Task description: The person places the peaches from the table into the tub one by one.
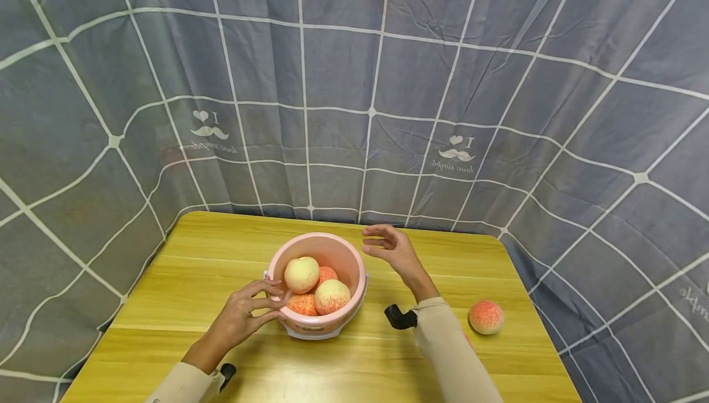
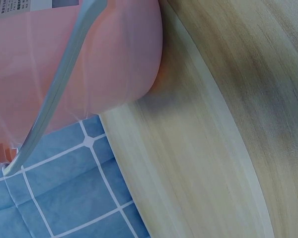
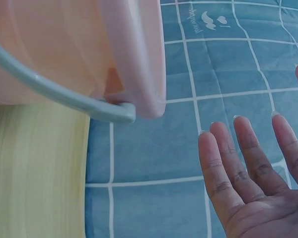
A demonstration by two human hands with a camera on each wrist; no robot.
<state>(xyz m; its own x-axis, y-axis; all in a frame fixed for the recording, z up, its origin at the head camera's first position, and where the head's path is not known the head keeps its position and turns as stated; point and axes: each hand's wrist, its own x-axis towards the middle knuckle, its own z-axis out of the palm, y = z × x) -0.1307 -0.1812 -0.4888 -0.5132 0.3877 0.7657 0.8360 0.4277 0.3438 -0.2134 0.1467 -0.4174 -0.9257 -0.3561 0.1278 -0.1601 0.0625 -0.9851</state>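
A pink bucket [image 1: 354, 259] stands on the wooden table with several peaches [image 1: 332, 296] inside, pale yellow and orange-red. My left hand [image 1: 244, 311] holds the bucket's left rim, its fingers over the edge and the thumb lower on the outside. The left wrist view shows the bucket's pink side [image 2: 119, 54] and grey handle [image 2: 59, 84], but not that hand. To the right of the rim, my right hand [image 1: 394, 252] hovers with nothing in it. Its fingers look spread and gently bent in the right wrist view, apart from the bucket [image 3: 139, 54].
One red and yellow peach [image 1: 487, 317] lies on the table [image 1: 221, 249] to the right. A bit of another red thing [image 1: 468, 340] peeks out beside the right sleeve. A grey curtain with white grid lines [image 1: 338, 77] hangs behind the table and along its sides.
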